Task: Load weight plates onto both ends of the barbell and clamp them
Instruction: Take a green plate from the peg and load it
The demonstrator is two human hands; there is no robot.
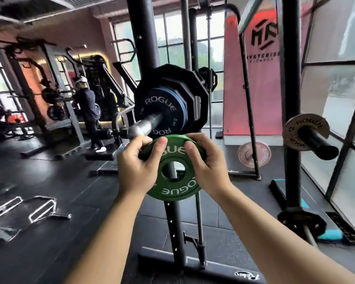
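both grips hold one small green plate (173, 190) upright and near, its hole facing the camera, just below the bare end of the barbell sleeve (146, 126). the left grip (134, 167) curls round the plate's left edge with the thumb on its face; the right grip (207, 163) curls round the right edge likewise. farther along the sleeve sit a black plate (158, 107), a blue plate (180, 102) behind it, then large black plates (196, 93). far right, a grey plate (293, 133) hangs on a peg.
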